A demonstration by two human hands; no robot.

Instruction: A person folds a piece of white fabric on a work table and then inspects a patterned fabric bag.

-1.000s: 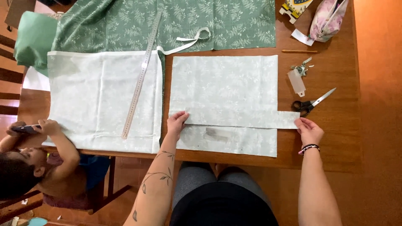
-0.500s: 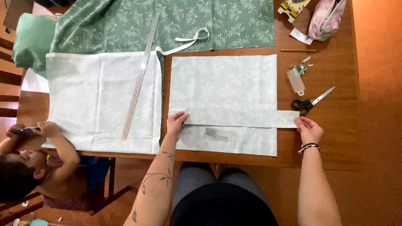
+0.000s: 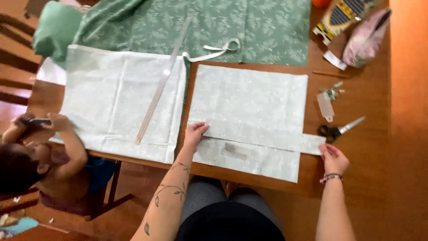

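Note:
A pale green fabric piece (image 3: 249, 102) lies flat on the wooden table (image 3: 379, 147). Across its near part lies a long fabric strip (image 3: 267, 136), sticking out past the piece's right edge. My left hand (image 3: 195, 133) presses flat on the strip's left end, fingers apart. My right hand (image 3: 332, 158) pinches the strip's right end at the table's near edge. Black-handled scissors (image 3: 339, 130) lie just beyond my right hand, untouched.
A second pale fabric (image 3: 120, 102) with a metal ruler (image 3: 160, 85) lies to the left. Darker green cloth (image 3: 200, 27) covers the far side. A child (image 3: 40, 160) sits at the left corner holding a small object. A pouch (image 3: 365, 38) and clips (image 3: 327, 98) sit far right.

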